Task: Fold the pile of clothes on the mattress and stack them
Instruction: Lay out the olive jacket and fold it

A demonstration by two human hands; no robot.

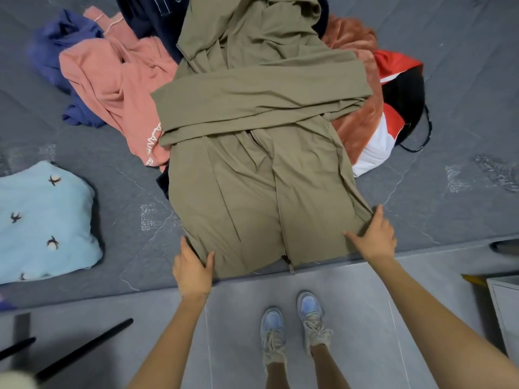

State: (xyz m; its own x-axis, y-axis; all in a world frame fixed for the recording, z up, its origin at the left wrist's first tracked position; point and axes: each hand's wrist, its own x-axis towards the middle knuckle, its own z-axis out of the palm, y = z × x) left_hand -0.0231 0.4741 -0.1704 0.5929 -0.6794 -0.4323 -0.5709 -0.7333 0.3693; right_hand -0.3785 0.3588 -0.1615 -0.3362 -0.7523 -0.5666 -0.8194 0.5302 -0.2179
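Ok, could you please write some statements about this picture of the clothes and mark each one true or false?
1. The left hand and the right hand both touch the near hem of the khaki jacket. True.
2. A sleeve lies across the jacket's front. True.
3. The light blue folded garment lies to the right of the jacket. False: it lies to the left.
4. The pink sweatshirt is neatly folded. False: it lies crumpled in the pile.
5. The person is barefoot. False: the person wears sneakers.
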